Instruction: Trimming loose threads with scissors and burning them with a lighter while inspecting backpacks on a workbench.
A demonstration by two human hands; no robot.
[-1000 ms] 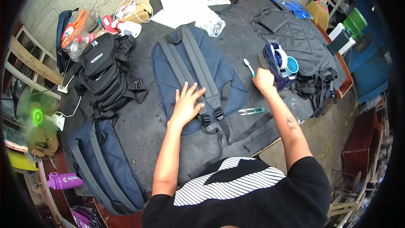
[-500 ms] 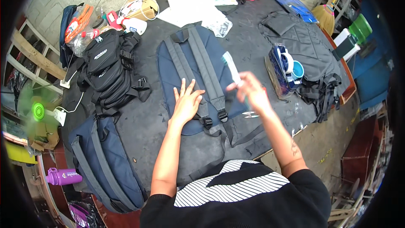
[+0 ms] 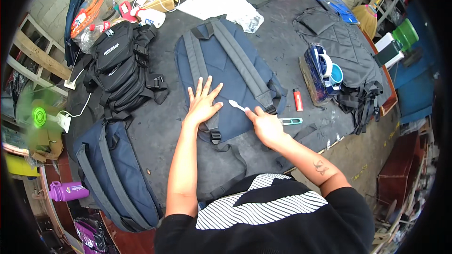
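The navy backpack (image 3: 223,70) lies back-up at the middle of the black tabletop (image 3: 153,146), its padded grey straps (image 3: 238,56) splayed apart. The left hand (image 3: 203,105) rests on it palm down, fingers spread, gripping nothing; the right hand (image 3: 265,127) grasps a toothbrush (image 3: 237,105), white head over the navy cloth. Toward the tabletop's right edge, a blue-and-clear plastic case (image 3: 314,84) holds a turquoise ring-shaped item (image 3: 336,74); its other contents are unclear. The right hand hides most of the toothbrush handle and part of the thread snips (image 3: 291,121).
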